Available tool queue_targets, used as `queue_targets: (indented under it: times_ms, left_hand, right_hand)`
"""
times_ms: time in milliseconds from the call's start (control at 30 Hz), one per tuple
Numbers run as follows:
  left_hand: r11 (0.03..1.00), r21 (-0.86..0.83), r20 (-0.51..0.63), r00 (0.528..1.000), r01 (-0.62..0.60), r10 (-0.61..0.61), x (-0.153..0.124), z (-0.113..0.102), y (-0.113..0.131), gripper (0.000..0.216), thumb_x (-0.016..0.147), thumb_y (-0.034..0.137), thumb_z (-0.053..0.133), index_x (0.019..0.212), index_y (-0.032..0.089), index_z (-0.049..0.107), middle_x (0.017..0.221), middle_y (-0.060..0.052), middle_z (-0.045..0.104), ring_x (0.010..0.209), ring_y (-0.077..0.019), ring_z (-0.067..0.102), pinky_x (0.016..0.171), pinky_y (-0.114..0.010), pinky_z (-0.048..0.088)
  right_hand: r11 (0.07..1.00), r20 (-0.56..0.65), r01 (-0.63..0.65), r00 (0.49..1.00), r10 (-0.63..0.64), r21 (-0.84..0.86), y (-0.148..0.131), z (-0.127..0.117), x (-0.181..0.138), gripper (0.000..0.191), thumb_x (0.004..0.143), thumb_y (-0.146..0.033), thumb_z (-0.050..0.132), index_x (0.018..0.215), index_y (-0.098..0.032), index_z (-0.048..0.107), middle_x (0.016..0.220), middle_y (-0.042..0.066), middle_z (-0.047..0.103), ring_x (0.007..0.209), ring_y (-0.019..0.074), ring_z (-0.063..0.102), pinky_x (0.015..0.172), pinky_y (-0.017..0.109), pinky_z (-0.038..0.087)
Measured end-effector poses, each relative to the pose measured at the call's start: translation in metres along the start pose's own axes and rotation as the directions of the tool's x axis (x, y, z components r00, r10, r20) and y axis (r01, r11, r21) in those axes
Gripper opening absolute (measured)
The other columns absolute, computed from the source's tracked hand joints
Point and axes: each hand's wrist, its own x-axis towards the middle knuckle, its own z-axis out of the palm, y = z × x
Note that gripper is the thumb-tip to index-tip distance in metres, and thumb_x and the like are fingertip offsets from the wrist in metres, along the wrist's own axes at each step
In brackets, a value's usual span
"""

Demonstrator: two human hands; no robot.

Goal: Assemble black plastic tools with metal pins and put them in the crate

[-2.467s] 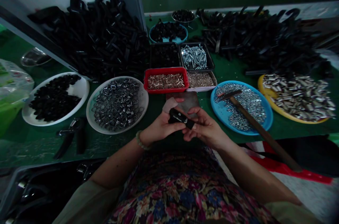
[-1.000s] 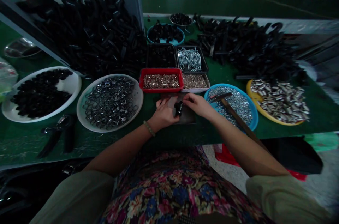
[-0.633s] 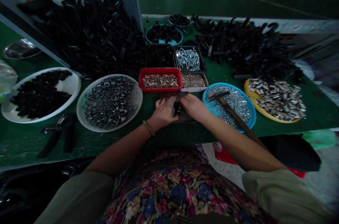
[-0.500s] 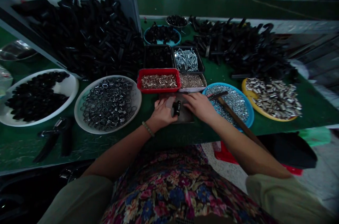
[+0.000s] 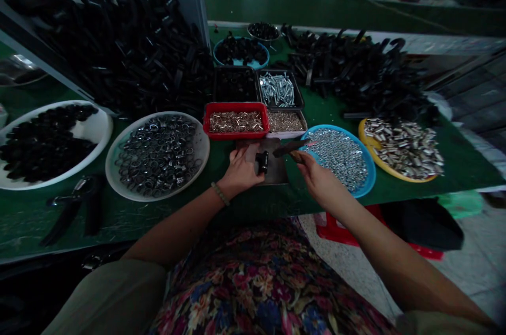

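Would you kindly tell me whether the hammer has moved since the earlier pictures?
Yes, the hammer has moved left: its head, earlier over the blue tray, is now by the metal plate, held by the right hand.

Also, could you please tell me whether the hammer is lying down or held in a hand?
Held: the right hand grips the handle of the hammer, which reaches partly over the metal plate.

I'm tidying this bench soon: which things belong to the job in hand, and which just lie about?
In the job, it seems:
hammer, in the right hand
black part, in the left hand
metal plate, beneath
red tray of metal pieces, possibly

Probably just lying about:
spring hand grip
metal bowl, far left
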Motion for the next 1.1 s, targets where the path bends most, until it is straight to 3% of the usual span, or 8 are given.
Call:
queue_targets:
  times_ms: [200,400,533,600,667,767,967,1100]
  left_hand:
    - [1.000,-0.003,-0.011,0.999,0.030,-0.030,0.000,-0.002,0.001,0.076,0.072,0.032,0.064,0.139,0.015,0.034,0.123,-0.014,0.060,0.121,-0.0314,0.050,0.108,-0.047,0.025]
    - [0.966,0.158,0.085,0.977,-0.205,0.194,0.001,-0.004,0.003,0.050,0.081,0.026,0.057,0.131,0.023,0.054,0.126,-0.014,0.057,0.119,-0.0322,0.049,0.107,-0.051,0.029]
    - [0.987,-0.149,0.082,0.994,-0.063,0.076,0.013,-0.014,0.006,0.041,0.081,0.027,0.056,0.121,0.023,0.060,0.126,-0.012,0.058,0.121,-0.0310,0.049,0.108,-0.051,0.032]
    - [0.837,-0.531,0.108,0.990,0.135,-0.091,0.021,-0.027,0.007,0.037,0.084,0.035,0.051,0.116,0.020,0.062,0.118,-0.011,0.063,0.118,-0.0297,0.053,0.106,-0.051,0.036]
    - [0.468,-0.827,0.239,0.949,0.311,-0.207,0.026,-0.044,0.011,0.040,0.087,0.043,0.043,0.110,0.017,0.063,0.107,-0.011,0.067,0.111,-0.0292,0.058,0.098,-0.051,0.045]
    - [0.039,-0.922,0.369,0.904,0.385,-0.214,0.030,-0.063,0.025,0.048,0.086,0.055,0.043,0.106,0.017,0.063,0.099,-0.011,0.068,0.098,-0.0280,0.063,0.084,-0.048,0.054]
    - [0.106,-0.977,0.110,0.860,0.186,-0.498,0.039,-0.051,0.055,0.059,0.061,0.022,0.078,0.113,0.024,0.050,0.087,0.002,0.065,0.071,-0.0126,0.066,0.066,-0.025,0.055]
    - [0.108,-0.979,0.099,0.870,0.171,-0.482,0.038,-0.034,0.056,0.067,0.060,0.020,0.080,0.115,0.025,0.042,0.089,0.004,0.065,0.069,-0.0125,0.066,0.062,-0.024,0.055]
  right_hand:
    - [0.999,0.065,0.011,0.998,-0.013,0.042,-0.024,0.002,0.016,0.040,0.096,-0.033,0.040,0.132,-0.019,0.049,0.098,0.014,0.071,0.082,0.0279,0.069,0.074,0.040,0.052]
    - [0.946,-0.102,-0.191,0.980,0.169,-0.264,0.039,0.000,0.000,0.044,0.098,-0.036,0.035,0.141,-0.024,0.042,0.117,0.015,0.065,0.089,0.0276,0.069,0.074,0.039,0.052]
    - [0.824,-0.182,-0.328,0.944,0.274,-0.463,0.094,-0.008,-0.007,0.047,0.098,-0.040,0.037,0.141,-0.022,0.045,0.113,0.017,0.064,0.086,0.0286,0.067,0.071,0.040,0.051]
    - [0.830,-0.206,-0.331,0.942,0.264,-0.450,0.124,-0.025,0.002,0.045,0.098,-0.040,0.037,0.134,-0.019,0.053,0.114,0.016,0.063,0.099,0.0280,0.063,0.083,0.038,0.049]
    - [0.823,-0.272,-0.387,0.917,0.293,-0.415,0.155,-0.052,0.019,0.043,0.099,-0.034,0.034,0.124,-0.011,0.060,0.118,0.018,0.061,0.111,0.0274,0.057,0.093,0.037,0.043]
    - [0.786,-0.338,-0.484,0.866,0.368,-0.386,0.201,-0.095,0.052,0.041,0.097,-0.019,0.031,0.118,0.000,0.062,0.119,0.027,0.058,0.111,0.0286,0.055,0.094,0.038,0.041]
    - [0.819,-0.252,-0.477,0.876,0.411,-0.320,0.250,-0.114,0.087,0.023,0.079,-0.013,0.059,0.098,-0.005,0.070,0.107,0.022,0.065,0.095,0.0250,0.061,0.084,0.032,0.043]
    - [0.856,-0.264,-0.473,0.870,0.417,-0.207,0.256,-0.109,0.078,0.011,0.078,-0.014,0.061,0.084,-0.010,0.069,0.089,0.018,0.068,0.085,0.0260,0.063,0.078,0.037,0.044]
